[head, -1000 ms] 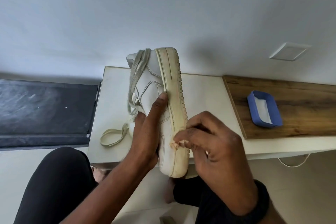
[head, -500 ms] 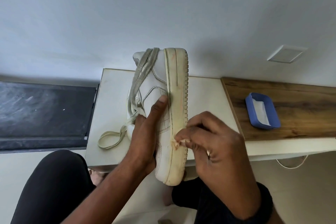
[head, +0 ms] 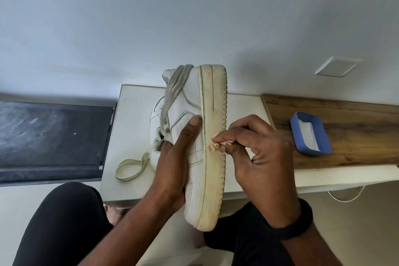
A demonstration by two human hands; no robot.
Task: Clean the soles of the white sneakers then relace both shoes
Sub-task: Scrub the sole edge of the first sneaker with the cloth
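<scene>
A white sneaker (head: pixel 187 101) is held on its side above a white table (head: pixel 129 119), its yellowed sole (head: pixel 212 114) turned to the right. The left hand (head: pixel 174 162) grips the sneaker's upper, thumb lying along the stitching and covering part of its side. The right hand (head: pixel 263 157) pinches a small pale wad (head: pixel 216 146) between thumb and fingertips, touching the sole's edge; whether the wad is cloth or tissue cannot be told. Grey laces (head: pixel 172 93) hang loose from the shoe, and one loop lies on the table.

To the right, well apart from the hands, a blue tray (head: pixel 313 151) holding something white sits on a wooden top (head: pixel 356 119) that adjoins the table. A black band (head: pixel 295 222) circles the right wrist. Knees in black trousers (head: pixel 64 222) fill the foreground. A dark scuffed panel (head: pixel 54 136) lies left of the table. Behind is a plain pale wall (head: pixel 194 17) with a white square plate (head: pixel 336 67). A white cable (head: pixel 345 197) hangs under the table edge above a light floor (head: pixel 362 233).
</scene>
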